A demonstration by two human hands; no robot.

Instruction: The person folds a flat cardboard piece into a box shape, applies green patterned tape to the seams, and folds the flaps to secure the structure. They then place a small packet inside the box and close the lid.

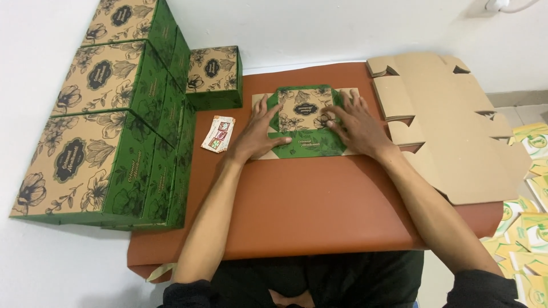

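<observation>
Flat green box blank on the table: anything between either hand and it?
Nothing visible. The left hand and right hand both lie flat on the box blank, one at each side of its printed middle panel. The small stack of cards lies to the left, apart from the blank, and the plain cardboard sheets lie to the right.

Plain white wall (342,28) behind, rust-brown bench (308,211) against it, white floor (57,268) at left, even indoor light.
</observation>
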